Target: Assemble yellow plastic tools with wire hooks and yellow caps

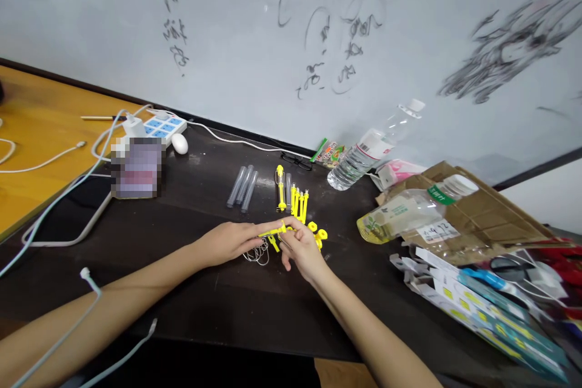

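Surface: a dark table (218, 303) is seen, butted on the left against an orange-yellow wooden top (40, 133); white cables are trailed across both.
Room: a whiteboard wall (254, 30) scrawled with black marker writing and a sketch is seen directly behind the table.
Left hand: the left hand (227, 241) is laid low over the table with fingers stretched forward and only loosely curled; the fingertips are closed on the near end of a yellow plastic piece (271, 233). A small bundle of thin wire springs (257, 253) is seen just beneath the fingers; contact cannot be told.
Right hand: the right hand (302, 250) is brought against the left, fingers bent in a pinch on the same yellow plastic piece from the other side.
Held piece: it is small, bright yellow and slim, held just above the table between the two hands at the middle of the view; its exact form is hidden by the fingers.
Nearby parts: a row of upright yellow pins (297, 201) and some yellow rings (318, 234) are set just behind the hands; clear plastic tubes (243, 187) are laid further left.
Background items: a power strip (161, 126), a tipped water bottle (373, 148) and a flattened cardboard box (477, 206) are placed along the back and right.
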### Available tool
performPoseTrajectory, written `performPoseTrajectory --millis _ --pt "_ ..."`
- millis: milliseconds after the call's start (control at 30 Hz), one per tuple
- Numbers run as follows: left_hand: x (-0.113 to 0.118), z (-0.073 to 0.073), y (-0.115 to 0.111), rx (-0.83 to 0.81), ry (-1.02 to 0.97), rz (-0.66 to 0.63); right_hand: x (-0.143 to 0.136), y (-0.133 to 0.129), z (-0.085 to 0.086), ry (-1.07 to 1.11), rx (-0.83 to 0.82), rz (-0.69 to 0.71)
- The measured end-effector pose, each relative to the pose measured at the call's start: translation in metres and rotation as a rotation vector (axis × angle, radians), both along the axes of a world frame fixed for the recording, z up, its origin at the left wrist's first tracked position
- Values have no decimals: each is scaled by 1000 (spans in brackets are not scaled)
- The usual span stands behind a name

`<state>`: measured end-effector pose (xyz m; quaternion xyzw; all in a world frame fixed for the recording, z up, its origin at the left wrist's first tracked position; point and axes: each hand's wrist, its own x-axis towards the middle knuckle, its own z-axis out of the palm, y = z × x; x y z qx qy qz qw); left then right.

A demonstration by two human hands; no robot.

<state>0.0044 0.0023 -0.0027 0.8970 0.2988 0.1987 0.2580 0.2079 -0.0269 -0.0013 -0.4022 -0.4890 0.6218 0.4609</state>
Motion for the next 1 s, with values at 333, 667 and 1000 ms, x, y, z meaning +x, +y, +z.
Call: performPoseTrajectory --millis 333,667,1000 --pt "-2 3 0 -41 -42 -4 6 9 3 -45 76 93" --pt "2 13 0 -19 -14 -92 11 5 9 -230 158 188" --pt "4 13 -4 107 14 -146 11 -1 0 -359 214 197"
